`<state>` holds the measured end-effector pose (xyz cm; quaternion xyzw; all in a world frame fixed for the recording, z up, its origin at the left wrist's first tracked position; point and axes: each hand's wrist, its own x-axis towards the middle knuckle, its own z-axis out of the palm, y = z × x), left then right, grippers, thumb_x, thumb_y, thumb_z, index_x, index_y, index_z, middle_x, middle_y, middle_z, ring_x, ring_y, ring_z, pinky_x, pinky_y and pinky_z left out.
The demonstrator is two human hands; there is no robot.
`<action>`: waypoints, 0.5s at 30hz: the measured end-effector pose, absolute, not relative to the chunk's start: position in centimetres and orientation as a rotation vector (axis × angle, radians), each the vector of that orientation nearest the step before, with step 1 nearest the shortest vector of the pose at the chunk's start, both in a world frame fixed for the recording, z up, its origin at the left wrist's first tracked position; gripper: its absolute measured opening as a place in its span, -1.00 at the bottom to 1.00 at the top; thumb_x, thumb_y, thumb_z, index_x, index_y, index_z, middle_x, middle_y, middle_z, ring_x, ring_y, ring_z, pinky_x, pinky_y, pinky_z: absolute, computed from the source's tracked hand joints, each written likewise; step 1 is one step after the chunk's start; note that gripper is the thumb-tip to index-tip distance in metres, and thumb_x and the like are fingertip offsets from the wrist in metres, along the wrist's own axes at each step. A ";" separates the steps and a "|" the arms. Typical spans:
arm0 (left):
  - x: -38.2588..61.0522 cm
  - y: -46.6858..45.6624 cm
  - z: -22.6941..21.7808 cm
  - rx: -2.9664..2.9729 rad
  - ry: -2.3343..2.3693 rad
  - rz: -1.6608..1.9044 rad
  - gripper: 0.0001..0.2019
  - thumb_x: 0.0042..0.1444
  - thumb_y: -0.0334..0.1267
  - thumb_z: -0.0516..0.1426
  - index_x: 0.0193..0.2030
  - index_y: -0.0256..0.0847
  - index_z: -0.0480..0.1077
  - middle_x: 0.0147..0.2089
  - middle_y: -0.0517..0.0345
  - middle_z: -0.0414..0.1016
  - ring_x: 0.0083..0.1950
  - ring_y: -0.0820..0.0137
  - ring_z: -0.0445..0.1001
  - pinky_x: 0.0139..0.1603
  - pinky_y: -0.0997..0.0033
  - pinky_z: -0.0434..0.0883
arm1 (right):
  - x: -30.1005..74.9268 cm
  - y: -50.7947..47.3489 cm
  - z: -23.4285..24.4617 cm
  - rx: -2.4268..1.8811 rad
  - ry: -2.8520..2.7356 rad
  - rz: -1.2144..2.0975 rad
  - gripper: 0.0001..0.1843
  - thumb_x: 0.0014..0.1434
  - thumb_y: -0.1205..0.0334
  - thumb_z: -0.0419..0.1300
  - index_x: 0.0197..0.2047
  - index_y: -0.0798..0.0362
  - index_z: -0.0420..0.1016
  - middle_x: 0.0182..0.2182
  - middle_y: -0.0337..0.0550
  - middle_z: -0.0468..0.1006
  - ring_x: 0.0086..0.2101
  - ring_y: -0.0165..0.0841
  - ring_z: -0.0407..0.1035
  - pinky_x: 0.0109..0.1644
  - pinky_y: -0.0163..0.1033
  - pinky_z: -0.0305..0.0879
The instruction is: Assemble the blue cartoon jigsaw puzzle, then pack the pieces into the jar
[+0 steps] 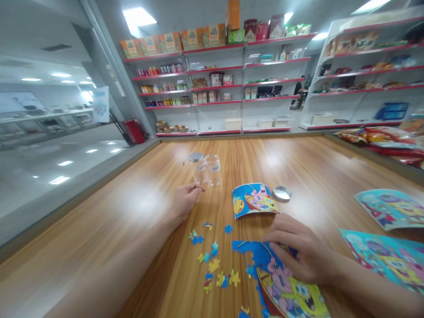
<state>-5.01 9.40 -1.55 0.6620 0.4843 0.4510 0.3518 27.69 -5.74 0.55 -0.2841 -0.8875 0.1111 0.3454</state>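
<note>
My left hand (186, 202) rests on the table with its fingers drawn together, beside the foot of a clear jar with a silver lid (196, 170). Whether anything small is between its fingertips I cannot make out. An open clear jar (213, 171) stands right next to the lidded one. My right hand (298, 247) lies with fingers stretched over the upper part of a partly assembled cartoon jigsaw puzzle (276, 287), covering some of it. The puzzle's left edge is ragged. Several loose puzzle pieces (213, 265) lie to its left. Above the puzzle is a curled reference picture (255, 199).
A loose silver lid (282, 193) lies beside the picture. Two more cartoon sheets (394, 207) are at the right. Packaged snacks (380, 138) lie beyond the table's right rim. Stocked shelves (217, 102) stand behind the wooden table (139, 247).
</note>
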 end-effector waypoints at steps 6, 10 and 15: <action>-4.9 6.5 -1.9 1.810 1.110 1.096 -0.66 0.39 -0.06 -0.11 -0.06 -0.23 0.37 -0.58 0.40 -0.04 -0.61 0.50 -0.01 -0.59 0.55 0.03 | 27.8 -5.7 0.4 -0.715 -2.319 0.279 -0.81 0.26 0.50 0.12 -0.12 0.10 0.45 -0.34 -0.07 0.44 -0.29 -0.23 0.27 -0.21 -0.07 0.14; -5.2 6.1 -2.0 2.016 1.035 0.963 -0.80 0.25 -0.27 0.04 -0.19 -0.26 0.48 -0.46 0.22 0.25 -0.44 0.47 0.23 -0.43 0.52 0.21 | 27.9 -5.6 0.4 -0.726 -2.325 0.252 -0.78 0.26 0.50 0.12 -0.07 0.09 0.47 -0.36 -0.08 0.44 -0.30 -0.24 0.26 -0.21 -0.07 0.14; -5.6 6.9 -1.8 2.166 1.061 0.907 -0.71 0.26 -0.41 -0.08 -0.08 -0.26 0.45 -0.33 0.14 0.34 -0.31 0.41 0.33 -0.29 0.46 0.28 | 27.8 -5.4 0.5 -0.732 -2.314 0.247 -0.80 0.26 0.47 0.13 -0.10 0.10 0.50 -0.38 -0.09 0.44 -0.32 -0.25 0.25 -0.23 -0.09 0.14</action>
